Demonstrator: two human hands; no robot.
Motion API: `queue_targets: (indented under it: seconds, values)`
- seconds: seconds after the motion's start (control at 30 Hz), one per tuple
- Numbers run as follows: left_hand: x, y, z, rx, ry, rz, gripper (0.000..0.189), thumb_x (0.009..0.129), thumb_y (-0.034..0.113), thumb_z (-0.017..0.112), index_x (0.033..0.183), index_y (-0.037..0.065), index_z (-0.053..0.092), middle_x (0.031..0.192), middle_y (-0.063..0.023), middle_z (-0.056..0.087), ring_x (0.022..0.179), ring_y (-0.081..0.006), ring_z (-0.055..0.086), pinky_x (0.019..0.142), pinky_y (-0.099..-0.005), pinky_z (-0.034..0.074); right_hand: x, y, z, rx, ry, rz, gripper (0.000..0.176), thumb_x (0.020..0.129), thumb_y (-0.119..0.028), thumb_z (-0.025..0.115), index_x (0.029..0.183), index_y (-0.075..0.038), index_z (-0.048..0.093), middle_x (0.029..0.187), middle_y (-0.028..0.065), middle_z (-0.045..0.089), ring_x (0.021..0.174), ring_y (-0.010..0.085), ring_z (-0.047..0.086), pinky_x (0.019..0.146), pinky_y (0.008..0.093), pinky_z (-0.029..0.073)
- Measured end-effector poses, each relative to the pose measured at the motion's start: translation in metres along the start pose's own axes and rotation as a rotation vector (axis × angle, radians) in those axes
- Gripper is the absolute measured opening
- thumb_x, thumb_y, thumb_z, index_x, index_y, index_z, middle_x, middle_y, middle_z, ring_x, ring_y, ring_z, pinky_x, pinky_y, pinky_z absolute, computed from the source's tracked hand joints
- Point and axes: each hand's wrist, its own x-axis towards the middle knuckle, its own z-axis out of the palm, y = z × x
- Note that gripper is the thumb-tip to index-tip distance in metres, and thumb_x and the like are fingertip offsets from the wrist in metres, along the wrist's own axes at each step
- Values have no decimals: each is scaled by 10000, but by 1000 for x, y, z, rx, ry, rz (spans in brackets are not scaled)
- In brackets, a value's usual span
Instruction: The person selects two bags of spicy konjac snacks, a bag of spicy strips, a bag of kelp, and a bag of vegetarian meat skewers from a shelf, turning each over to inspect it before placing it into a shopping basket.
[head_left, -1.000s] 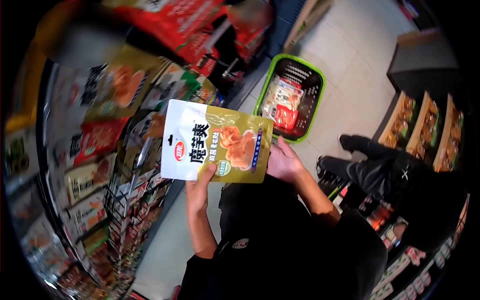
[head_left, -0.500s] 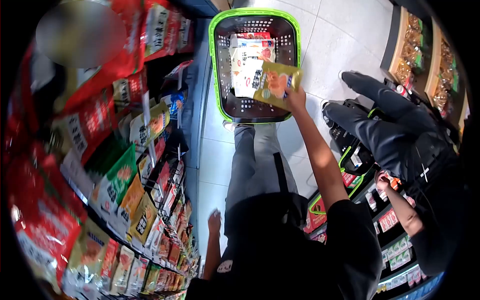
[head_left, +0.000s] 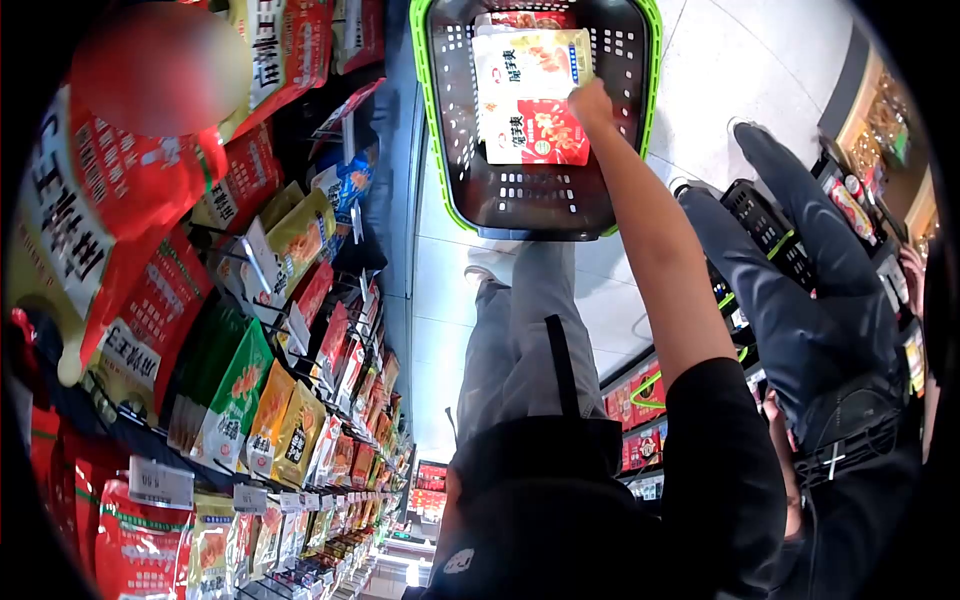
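Observation:
My right hand [head_left: 592,102] reaches into a black shopping basket [head_left: 545,205] with a green rim. Its fingers are closed at the lower right corner of a white and gold snack packet [head_left: 530,62], which lies on other packets. Just below that corner is a white and red snack packet [head_left: 545,132], partly covered. Another red packet [head_left: 520,20] shows at the basket's far end. Of my left arm only a strip of skin appears beside my dark shirt; the left hand itself is out of sight.
Shelves of hanging snack packets [head_left: 240,390] run along the left, with large red bags [head_left: 110,220] sticking out close by. At right stands another person in dark trousers [head_left: 770,270], beside a black basket [head_left: 765,225]. Pale floor tiles [head_left: 710,70] lie beyond my basket.
The white and gold packet has moved from over the basket's near right side down onto the other packets, my right hand with it. My left hand has left the view. The basket looks larger.

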Motion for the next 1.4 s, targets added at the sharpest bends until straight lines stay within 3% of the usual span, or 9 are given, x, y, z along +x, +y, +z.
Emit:
queue_targets:
  seconds: [0.13,0.3,0.43,0.57,0.67,0.7,0.77,1.27,1.4]
  values:
    - [58,-24,17,-158,-25,118,502,914,258,434,1345,21,337,1206,-174,538,1145,-280,481,1001,-354,339,-27,48,18,-637,-95,-806,275,829,-207,477,940,-11,634,964,197,625,955,315,586,815,427,465]
    - [-13,105,46,281,151,570,489,900,265,422,1337,55,357,1227,-207,518,1163,-317,473,1006,-379,338,-144,82,-18,427,-513,-174,289,879,-314,478,774,-64,579,558,55,551,457,153,542,402,286,424]
    - [-1,133,53,412,154,792,448,849,325,507,1200,47,520,1154,-217,563,1058,-363,539,936,-392,398,-190,115,-52,-123,-369,-372,244,856,-234,455,763,-41,572,566,69,561,419,182,542,399,303,451]
    - [-6,165,67,-310,84,469,443,819,394,537,1040,19,620,984,-188,637,961,-320,598,851,-363,441,-236,105,-71,296,-415,-49,269,826,-257,482,755,-38,622,635,119,617,475,226,584,480,336,477]
    - [31,161,76,-306,131,533,479,803,434,538,999,7,635,919,-171,655,934,-283,615,821,-355,450,-190,71,-59,57,-162,-1244,184,798,-170,533,785,-19,637,606,92,581,532,199,580,489,301,462]
    - [28,164,74,-315,132,532,489,799,439,536,1006,6,632,923,-172,654,932,-276,616,822,-358,450,-275,-22,-108,-94,-234,-682,168,820,-168,559,856,-24,639,650,65,586,528,155,560,505,269,463]
    - [30,162,76,-436,86,492,487,796,431,532,1006,3,632,921,-190,652,921,-285,619,825,-361,448,-311,-100,-117,591,-413,-839,268,867,-261,578,1018,-41,594,815,48,614,626,107,564,546,240,464]
    - [157,107,124,-299,721,1331,213,814,213,545,924,34,581,738,-126,611,665,-301,603,539,-374,482,-647,-307,-122,472,-228,-1621,926,673,-373,786,1347,11,279,1181,205,485,1106,248,471,933,343,377]
    - [104,100,109,-1219,-286,555,312,790,393,550,800,81,539,636,-18,504,485,-165,478,494,-309,407,-659,-307,-126,454,-132,-1562,775,743,-216,757,1296,59,288,1044,142,566,938,164,565,826,279,450]
